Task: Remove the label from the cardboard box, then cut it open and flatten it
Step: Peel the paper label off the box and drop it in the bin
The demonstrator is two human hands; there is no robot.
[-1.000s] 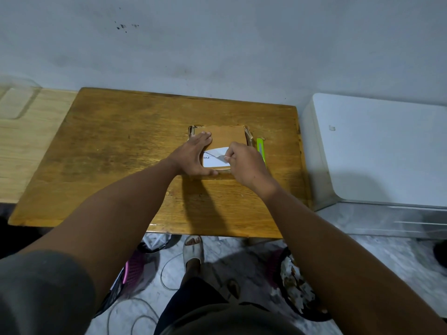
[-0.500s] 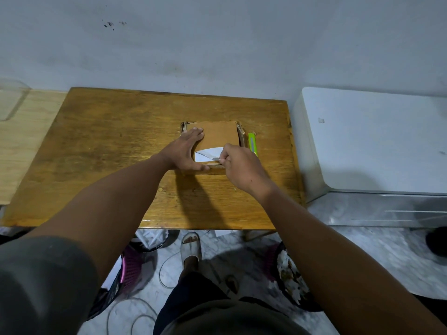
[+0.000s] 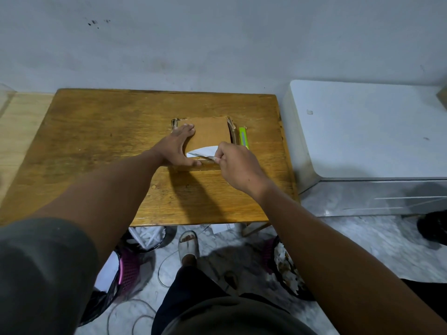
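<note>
Head view: one box point(image 3: 210, 130), one label point(image 3: 202, 151), two hands.

Your right hand point(image 3: 238, 166) hides the label point(image 3: 203, 151) edge & near-right corner of the cardboard box point(image 3: 210, 134). Green cutter point(image 3: 243, 140): near end hidden behind your knuckles, blade too small to tell. White cabinet point(image 3: 375, 131) is cut off at right edge.

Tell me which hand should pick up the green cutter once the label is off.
Right. The green cutter lies just right of the cardboard box, beside the right hand pinching the label; the left hand is pinning the box.
</note>
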